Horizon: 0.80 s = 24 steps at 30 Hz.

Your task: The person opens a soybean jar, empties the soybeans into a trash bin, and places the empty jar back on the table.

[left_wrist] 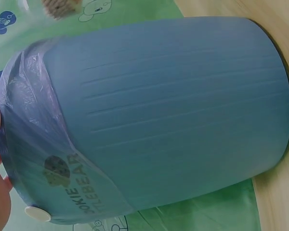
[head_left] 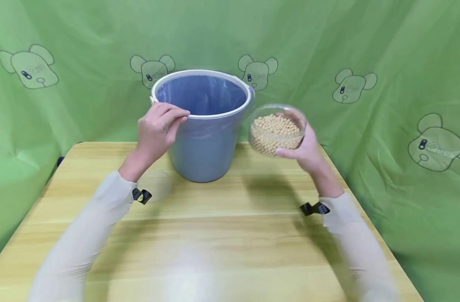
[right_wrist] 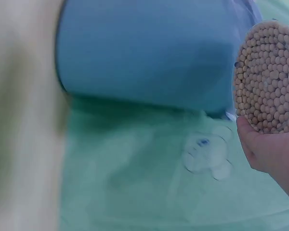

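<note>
Currently we have the bowl point(head_left: 266, 145) of beans point(head_left: 275, 125) up off the table point(head_left: 199, 235), just beside the bucket's upper right side. Our right hand point(head_left: 307, 147) holds it with the fingers curled around its side and the thumb in front. Our left hand point(head_left: 158, 126) pinches the near left rim of the bucket point(head_left: 203, 151), fingers drawn narrow there.

As we judge it, the likeliest trouble is spilling: the bowl has no lid, so a hard tilt short of the rim would scatter beans over the table. Smooth glass could also slip in a one-handed hold, and a tug by the left hand might tip the bucket or pull its thin liner point(left_wrist: 33, 91) loose.

Through the liner we can read "JOKIE" and "BEAR" beside a dark print point(left_wrist: 57, 171); other letters are unclear. Bear heads point(head_left: 260, 75) on the curtain point(head_left: 305, 37) carry lettering too faint for us.
</note>
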Motion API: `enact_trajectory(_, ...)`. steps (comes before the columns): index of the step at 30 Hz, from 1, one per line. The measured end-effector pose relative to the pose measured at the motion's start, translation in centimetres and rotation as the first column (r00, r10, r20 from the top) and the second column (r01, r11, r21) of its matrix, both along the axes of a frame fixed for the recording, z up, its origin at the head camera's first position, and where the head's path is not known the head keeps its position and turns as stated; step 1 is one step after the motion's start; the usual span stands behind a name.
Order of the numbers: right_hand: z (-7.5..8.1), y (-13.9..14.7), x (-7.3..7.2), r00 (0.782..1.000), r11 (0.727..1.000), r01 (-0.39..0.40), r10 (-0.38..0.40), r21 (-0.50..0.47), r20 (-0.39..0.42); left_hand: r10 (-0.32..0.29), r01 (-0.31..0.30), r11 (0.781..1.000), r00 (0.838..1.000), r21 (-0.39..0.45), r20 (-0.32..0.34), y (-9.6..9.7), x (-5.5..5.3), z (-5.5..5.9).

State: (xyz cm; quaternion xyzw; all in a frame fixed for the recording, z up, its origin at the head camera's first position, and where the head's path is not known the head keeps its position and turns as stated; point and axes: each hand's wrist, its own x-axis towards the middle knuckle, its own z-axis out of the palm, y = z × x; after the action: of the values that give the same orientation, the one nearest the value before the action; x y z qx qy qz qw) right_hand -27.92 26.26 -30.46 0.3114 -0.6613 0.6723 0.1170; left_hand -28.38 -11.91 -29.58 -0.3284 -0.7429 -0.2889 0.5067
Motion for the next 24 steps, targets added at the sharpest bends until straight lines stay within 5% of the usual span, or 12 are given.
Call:
enact_trajectory(10,8.8,1.9,-3.0,0.989,0.999,0.045,-0.047,0.019,0.143,0.056,-0.058,0.997,0.997,0.042,0.048,0.8,0.1,0.3)
enact_trajectory(16,11.9,2.1,-5.5,0.976,0.978,0.102,-0.134,0.182,0.173,0.082,-0.086,0.996,0.991,0.033,0.11,1.2,-0.3,0.7)
enact_trajectory(24,13.5,0.9,-7.8,0.953,0.81,0.218,-0.297,0.544,0.059,0.079,-0.087,0.995,0.984,0.044,0.163,1.9,-0.7,0.4)
